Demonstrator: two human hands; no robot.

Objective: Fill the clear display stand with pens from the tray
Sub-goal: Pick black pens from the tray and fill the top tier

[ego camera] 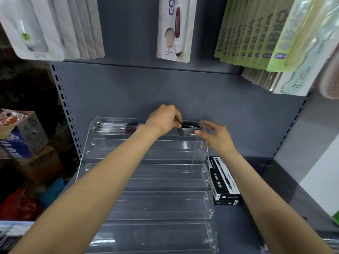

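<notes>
Left hand (pixel 166 119) pinches dark pens (pixel 189 125) lying 9-to-3 along the top tier of the clear display stand (pixel 146 180), pens at its 3 o'clock, while right hand (pixel 215 137), fingers loosely spread and empty, steadies the stand's right wall; tray not identifiable.

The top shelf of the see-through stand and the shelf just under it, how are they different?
The top shelf has pens lying along it; the shelf below shows none. Both hands are at the top shelf: the left hand is closed on pens at its right end and the right hand is open beside that end. No hand touches the shelf below. Both are clear plastic troughs of the same display stand.
</notes>
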